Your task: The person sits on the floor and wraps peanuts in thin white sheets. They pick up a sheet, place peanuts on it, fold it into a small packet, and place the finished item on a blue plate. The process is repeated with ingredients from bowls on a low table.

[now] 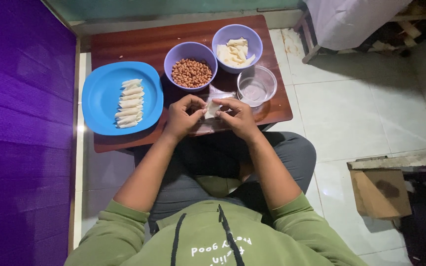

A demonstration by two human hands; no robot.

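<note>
- Head view, centre of the frame: both hands meet over the near edge of the brown counter (124, 42).
- The left hand (183, 117) and right hand (238, 117) pinch one pale wrapper (212, 108) between their fingertips; each grip is closed on it.
- The wrapper sits between the two hands, equally near to both, its long axis running roughly up and down the frame, tilted slightly.
- Left of the hands, a blue plate (102, 98) carries a row of folded rolls (129, 103).
- Above the hands, a purple bowl of peanuts (191, 73), a second purple bowl of wrapper sheets (236, 50), and a clear glass bowl (256, 87) to the upper right.
</note>
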